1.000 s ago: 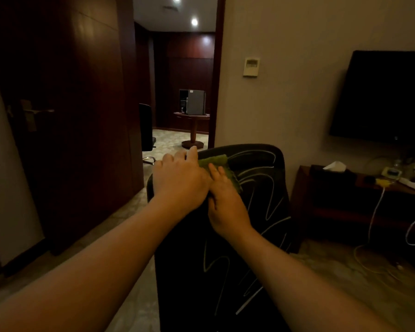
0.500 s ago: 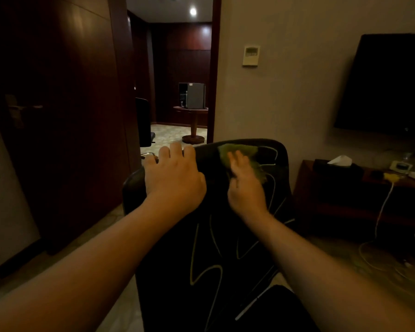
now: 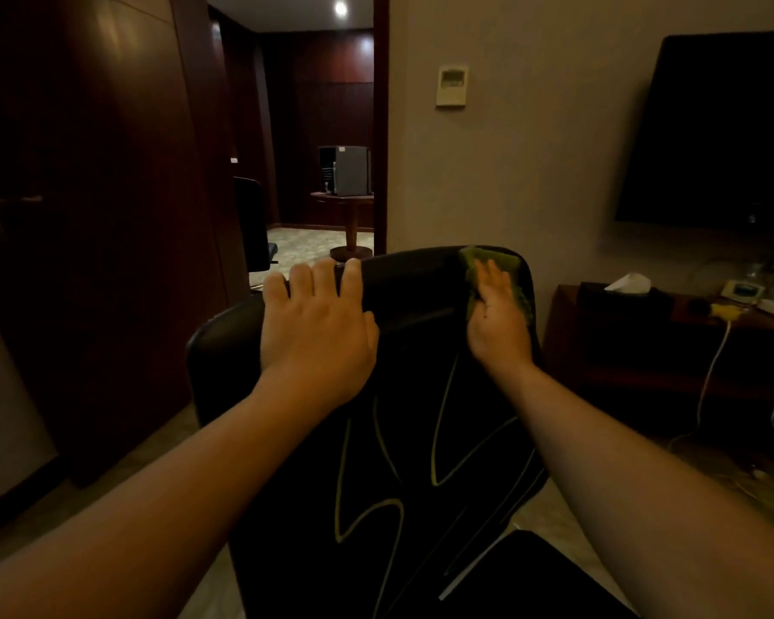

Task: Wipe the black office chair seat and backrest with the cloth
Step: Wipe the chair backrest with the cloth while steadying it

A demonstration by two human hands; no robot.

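Observation:
The black office chair stands in front of me, its backrest (image 3: 398, 440) marked with yellow-green lines and facing me. A corner of its seat (image 3: 550, 574) shows at the bottom right. My left hand (image 3: 318, 332) rests on the top left of the backrest, fingers laid over the upper edge. My right hand (image 3: 497, 323) presses the green cloth (image 3: 501, 261) flat against the top right corner of the backrest, fingers straight. Most of the cloth lies under that hand.
A dark wooden door (image 3: 86, 216) fills the left. A low wooden cabinet (image 3: 622, 350) with a tissue box (image 3: 628, 285) and cables (image 3: 711, 373) stands right, under a wall TV (image 3: 711, 127). Through the doorway are another chair (image 3: 251, 225) and a round table (image 3: 349, 207).
My right hand has slid the cloth rightward along the top of the backrest to its right corner. My left hand stays on the top left edge.

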